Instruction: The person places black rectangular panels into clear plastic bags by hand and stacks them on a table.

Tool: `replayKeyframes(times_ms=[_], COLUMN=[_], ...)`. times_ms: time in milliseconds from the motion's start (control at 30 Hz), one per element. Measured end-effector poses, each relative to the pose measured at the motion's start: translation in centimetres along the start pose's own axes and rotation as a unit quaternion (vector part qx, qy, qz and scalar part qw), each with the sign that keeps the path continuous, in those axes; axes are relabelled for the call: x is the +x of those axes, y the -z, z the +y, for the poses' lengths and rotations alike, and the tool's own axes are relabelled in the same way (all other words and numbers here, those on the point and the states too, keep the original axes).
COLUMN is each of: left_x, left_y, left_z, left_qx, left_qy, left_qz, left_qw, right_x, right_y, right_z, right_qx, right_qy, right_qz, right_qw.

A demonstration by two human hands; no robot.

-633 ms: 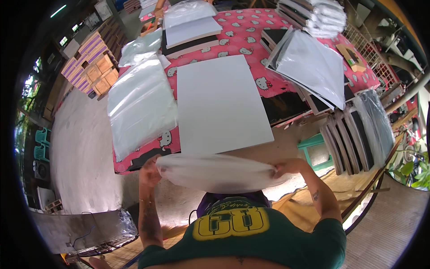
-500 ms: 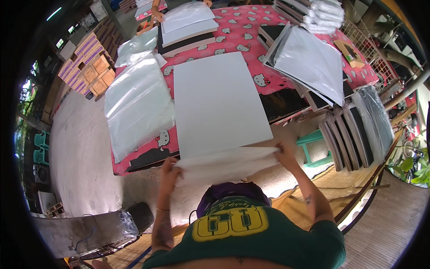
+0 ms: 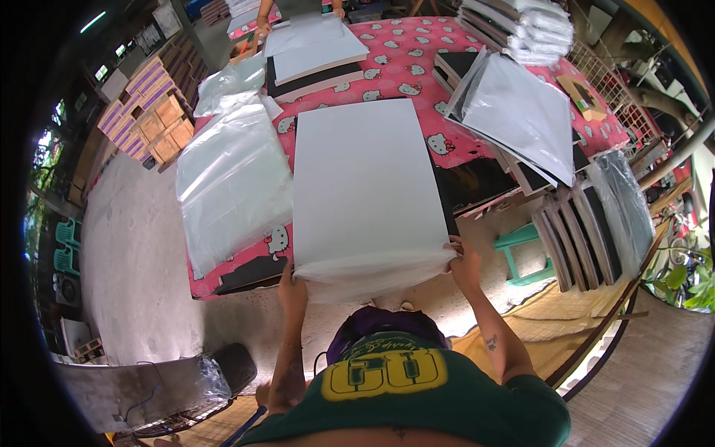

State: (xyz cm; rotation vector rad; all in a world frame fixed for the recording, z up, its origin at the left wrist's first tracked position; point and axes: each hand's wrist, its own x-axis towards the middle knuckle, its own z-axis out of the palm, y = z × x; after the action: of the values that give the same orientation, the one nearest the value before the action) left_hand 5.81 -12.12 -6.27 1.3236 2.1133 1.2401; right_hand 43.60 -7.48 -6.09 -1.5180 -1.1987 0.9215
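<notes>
In front of me a large white board [image 3: 361, 175] lies on the table, with a dark edge showing along its right side. A thin clear plastic bag [image 3: 372, 277] is bunched across the board's near end and hangs a little over the table edge. My left hand [image 3: 293, 289] pinches the bag at the board's near left corner. At the near right corner my right hand [image 3: 463, 262] grips the bag's other side, fingers curled. How far the bag wraps round the board's end is hard to make out.
Clear plastic bags [image 3: 238, 179] lie to the left on the pink tablecloth [image 3: 387, 48]. Wrapped boards [image 3: 518, 112] are stacked to the right, above a green stool [image 3: 521, 249]. Across the table, another person's hands [image 3: 264, 27] touch a pile of white sheets [image 3: 316, 52].
Both hands have moved forward to the board's near corners, the right one also slightly left. The bag, held stretched in front of the board before, now overlaps its near end.
</notes>
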Motion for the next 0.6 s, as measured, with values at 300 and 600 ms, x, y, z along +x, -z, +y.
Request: replayKeyframes(times_ms=[300, 600], left_x=[1.1, 19.7], left_y=[9.9, 12.6], left_z=[7.6, 21.9], left_qx=[-0.359, -0.707], left_qy=[0.087, -0.107], left_qz=[-0.238, -0.202], left_qw=[0.898, 0.669], right_x=[-1.2, 9.5], right_y=[7.5, 3.6], right_z=[-8.9, -28.3], right_qx=[0.232, 0.527], right_qy=[-0.105, 0.157], right_qz=[-0.248, -0.18], right_qw=[0.935, 0.816])
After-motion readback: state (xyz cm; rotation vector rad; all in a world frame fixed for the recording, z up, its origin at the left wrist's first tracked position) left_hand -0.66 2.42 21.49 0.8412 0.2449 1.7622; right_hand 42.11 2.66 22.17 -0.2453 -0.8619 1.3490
